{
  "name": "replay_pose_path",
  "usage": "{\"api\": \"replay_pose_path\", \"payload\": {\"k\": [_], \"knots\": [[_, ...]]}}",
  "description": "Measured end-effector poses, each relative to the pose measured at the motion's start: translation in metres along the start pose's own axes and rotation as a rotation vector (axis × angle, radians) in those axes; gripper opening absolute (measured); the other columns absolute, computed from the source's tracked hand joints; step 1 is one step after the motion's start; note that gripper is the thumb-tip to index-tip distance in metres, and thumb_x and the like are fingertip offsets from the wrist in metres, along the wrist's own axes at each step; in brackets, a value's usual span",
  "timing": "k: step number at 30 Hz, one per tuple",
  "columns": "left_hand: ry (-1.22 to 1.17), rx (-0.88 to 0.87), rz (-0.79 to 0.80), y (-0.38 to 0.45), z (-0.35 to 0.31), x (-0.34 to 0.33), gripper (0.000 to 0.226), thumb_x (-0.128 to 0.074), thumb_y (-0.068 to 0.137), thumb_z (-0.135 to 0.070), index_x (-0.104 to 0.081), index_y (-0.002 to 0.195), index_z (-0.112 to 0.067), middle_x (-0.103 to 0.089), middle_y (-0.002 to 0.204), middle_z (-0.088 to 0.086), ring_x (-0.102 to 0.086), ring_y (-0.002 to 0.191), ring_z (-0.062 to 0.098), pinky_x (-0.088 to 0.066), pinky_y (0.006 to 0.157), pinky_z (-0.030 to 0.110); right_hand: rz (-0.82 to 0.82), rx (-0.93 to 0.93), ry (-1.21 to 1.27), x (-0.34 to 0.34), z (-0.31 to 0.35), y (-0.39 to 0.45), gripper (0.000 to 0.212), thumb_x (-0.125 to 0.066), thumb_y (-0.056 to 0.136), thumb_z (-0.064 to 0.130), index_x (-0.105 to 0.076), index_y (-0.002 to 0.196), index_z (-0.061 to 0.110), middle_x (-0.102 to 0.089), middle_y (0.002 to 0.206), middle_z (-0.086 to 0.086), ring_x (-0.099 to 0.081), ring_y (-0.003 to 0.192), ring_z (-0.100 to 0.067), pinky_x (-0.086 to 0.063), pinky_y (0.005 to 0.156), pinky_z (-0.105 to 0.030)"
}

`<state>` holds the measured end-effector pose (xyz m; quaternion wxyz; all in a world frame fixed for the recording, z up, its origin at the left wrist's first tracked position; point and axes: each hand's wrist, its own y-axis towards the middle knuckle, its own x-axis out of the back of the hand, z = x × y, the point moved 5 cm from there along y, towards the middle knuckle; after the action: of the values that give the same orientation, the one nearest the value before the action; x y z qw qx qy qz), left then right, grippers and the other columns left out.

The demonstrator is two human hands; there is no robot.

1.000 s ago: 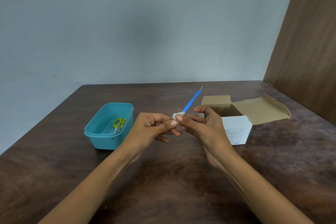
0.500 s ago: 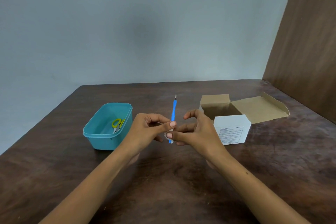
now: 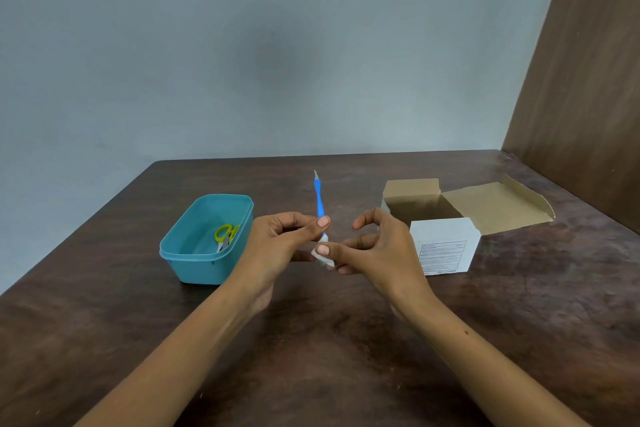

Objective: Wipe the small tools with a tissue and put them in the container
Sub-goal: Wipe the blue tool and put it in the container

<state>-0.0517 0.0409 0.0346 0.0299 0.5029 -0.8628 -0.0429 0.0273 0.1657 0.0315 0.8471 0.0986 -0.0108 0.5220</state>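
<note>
Slim blue plastic-handled tool (image 3: 319, 202) stands near-upright between the two hands, above the dark brown wooden table (image 3: 346, 340). Short pale metal tip at the top, handle slightly waisted, lower end buried in a small crumpled white tissue (image 3: 321, 255).

Left hand (image 3: 277, 246): thumb and curled fingers pinch the handle just above the tissue, thumbnail facing the camera. Right hand (image 3: 377, 250): thumb presses the tissue wad against the tool's lower end from the right; index finger arched up and apart from the handle, the other fingers curled under the wad.

Teal rounded-rectangle plastic container (image 3: 207, 239) sits on the table just left of the left-hand knuckles, lid off. Inside: small scissors with yellow-green loop handles (image 3: 227, 235).

White cardboard box with brown inner flaps (image 3: 446, 229), open, stands just right of the right hand, printed label facing the camera. Label text too small to read.
</note>
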Motion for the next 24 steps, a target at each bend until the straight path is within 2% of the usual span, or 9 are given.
{"api": "replay_pose_path", "payload": {"k": [2, 5, 7, 9, 12, 16, 22, 24], "knots": [[-0.013, -0.008, -0.029, 0.0, 0.0001, 0.0013, 0.016, -0.071, 0.079, -0.019, -0.072, 0.068, -0.007, -0.072, 0.083, 0.011, -0.068, 0.08, 0.009, -0.057, 0.062, 0.026, 0.004, 0.015, -0.022, -0.0012, -0.0002, -0.0001, 0.052, -0.086, 0.063, 0.019, -0.047, 0.096, 0.009, -0.074, 0.068, -0.007, -0.071, 0.059, -0.018, -0.058, 0.06, -0.026], [-0.011, 0.003, -0.034, -0.0004, 0.0025, -0.0004, 0.018, -0.07, 0.079, -0.019, -0.073, 0.076, -0.001, -0.072, 0.09, 0.016, -0.068, 0.082, 0.008, -0.055, 0.06, 0.024, 0.025, 0.035, -0.081, -0.0034, -0.0037, 0.0006, 0.05, -0.086, 0.063, 0.017, -0.048, 0.095, 0.014, -0.075, 0.074, -0.006, -0.072, 0.071, -0.016, -0.058, 0.078, -0.041], [-0.019, 0.011, -0.043, -0.0002, 0.003, -0.0002, 0.021, -0.07, 0.079, -0.02, -0.073, 0.08, 0.0, -0.072, 0.092, 0.015, -0.069, 0.081, 0.008, -0.054, 0.059, 0.022, 0.043, 0.037, -0.07, -0.004, -0.0044, 0.0009, 0.049, -0.086, 0.064, 0.013, -0.048, 0.094, 0.015, -0.075, 0.077, -0.006, -0.073, 0.075, -0.016, -0.056, 0.083, -0.045], [-0.03, 0.013, -0.048, -0.0002, 0.0021, 0.0006, 0.019, -0.071, 0.076, -0.024, -0.073, 0.077, -0.005, -0.074, 0.093, 0.012, -0.069, 0.084, 0.01, -0.055, 0.06, 0.022, 0.052, 0.034, -0.051, -0.0038, -0.0037, 0.001, 0.048, -0.085, 0.064, 0.011, -0.048, 0.093, 0.015, -0.075, 0.077, -0.006, -0.073, 0.075, -0.016, -0.056, 0.083, -0.043], [-0.045, 0.01, -0.024, -0.0014, 0.0009, -0.0011, 0.014, -0.07, 0.076, -0.025, -0.073, 0.066, -0.016, -0.075, 0.092, 0.005, -0.07, 0.09, 0.014, -0.055, 0.061, 0.024, 0.044, 0.013, -0.031, -0.0025, -0.0017, -0.0003, 0.048, -0.086, 0.063, 0.013, -0.047, 0.092, 0.013, -0.075, 0.072, -0.007, -0.072, 0.069, -0.016, -0.059, 0.073, -0.034], [-0.047, 0.032, -0.021, -0.001, 0.0012, -0.0016, 0.016, -0.068, 0.081, -0.022, -0.072, 0.067, -0.015, -0.076, 0.093, 0.001, -0.07, 0.092, 0.013, -0.057, 0.065, 0.027, 0.023, -0.045, 0.002, 0.0008, -0.0013, 0.0002, 0.049, -0.087, 0.061, 0.014, -0.047, 0.088, 0.012, -0.074, 0.069, -0.008, -0.072, 0.065, -0.018, -0.059, 0.063, -0.027], [-0.079, 0.053, -0.011, -0.0011, 0.0033, -0.0016, 0.016, -0.067, 0.081, -0.024, -0.072, 0.067, -0.016, -0.076, 0.095, 0.003, -0.07, 0.092, 0.018, -0.056, 0.069, 0.031, 0.049, -0.063, 0.05, 0.0006, -0.0025, 0.0002, 0.047, -0.085, 0.062, 0.006, -0.048, 0.09, 0.011, -0.075, 0.072, -0.007, -0.073, 0.071, -0.015, -0.059, 0.072, -0.03], [-0.093, 0.06, -0.006, -0.0004, 0.0034, -0.0013, 0.015, -0.067, 0.082, -0.024, -0.072, 0.071, -0.015, -0.076, 0.096, 0.002, -0.071, 0.093, 0.019, -0.056, 0.072, 0.033, 0.025, -0.058, 0.061, 0.0006, -0.0032, 0.0003, 0.045, -0.085, 0.063, 0.007, -0.049, 0.09, 0.013, -0.075, 0.072, -0.008, -0.072, 0.071, -0.015, -0.059, 0.07, -0.03]]}}
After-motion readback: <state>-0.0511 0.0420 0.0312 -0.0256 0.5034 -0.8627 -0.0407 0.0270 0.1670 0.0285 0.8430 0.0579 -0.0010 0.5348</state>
